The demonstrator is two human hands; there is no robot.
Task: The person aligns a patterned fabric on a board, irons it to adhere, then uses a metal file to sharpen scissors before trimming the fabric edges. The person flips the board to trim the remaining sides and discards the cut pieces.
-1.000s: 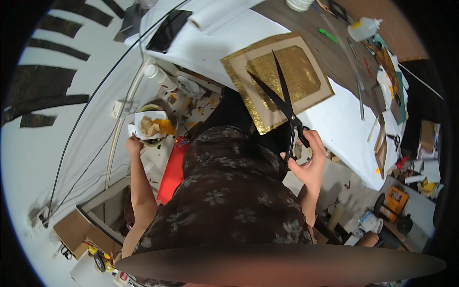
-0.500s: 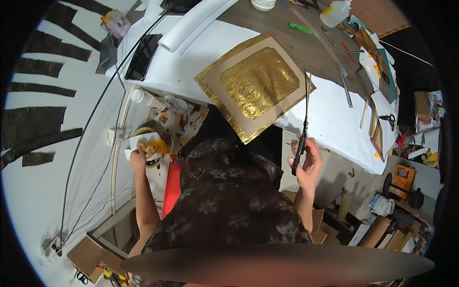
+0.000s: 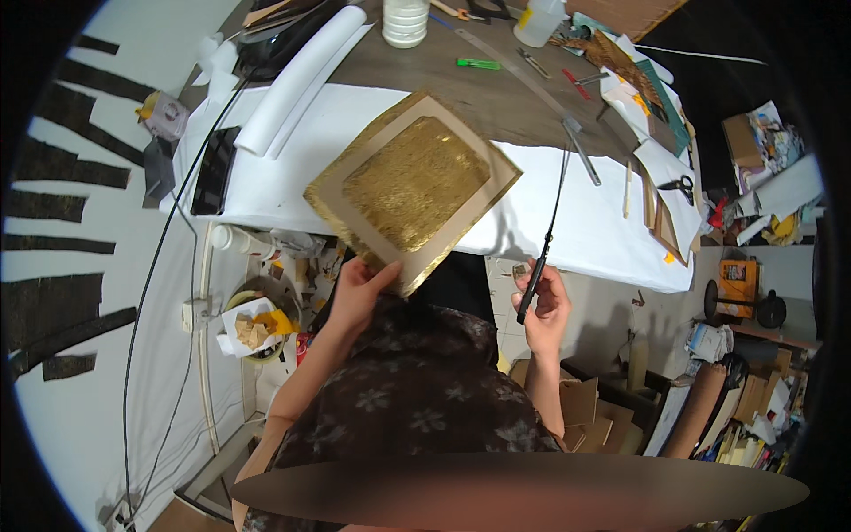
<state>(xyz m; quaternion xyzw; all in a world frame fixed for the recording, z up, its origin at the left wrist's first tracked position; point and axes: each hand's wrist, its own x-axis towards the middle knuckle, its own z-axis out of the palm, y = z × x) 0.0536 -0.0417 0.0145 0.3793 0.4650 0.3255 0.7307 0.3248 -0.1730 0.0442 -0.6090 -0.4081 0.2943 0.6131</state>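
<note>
My left hand [image 3: 359, 291] is closed on the near corner of a gold-leafed sheet [image 3: 417, 182], thumb on top. The sheet has a plain beige band framing its textured gold middle, with a gold outer edge. It is tilted over the front edge of the table. To its right, my right hand [image 3: 548, 312] holds scissors [image 3: 551, 226], seen nearly edge-on, black handles in the fingers and long thin blades pointing away from me. Below the table at left, crumpled brown paper [image 3: 253, 330] lies on white and yellow scraps in a round bin [image 3: 268, 291].
White paper [image 3: 594, 226] covers the table's front. White rolls [image 3: 301, 84], a dark tablet-like slab [image 3: 215, 170], a metal ruler [image 3: 523, 75], a green cutter [image 3: 479, 64] and other scissors [image 3: 679, 184] lie on the table. A white jar [image 3: 405, 22] and clear bottle [image 3: 539, 22] stand farther back.
My left hand has let go of the crumpled brown paper, now in the bin, and taken hold of the gold sheet's near corner. The sheet is lifted and turned. My right hand still holds the scissors.
</note>
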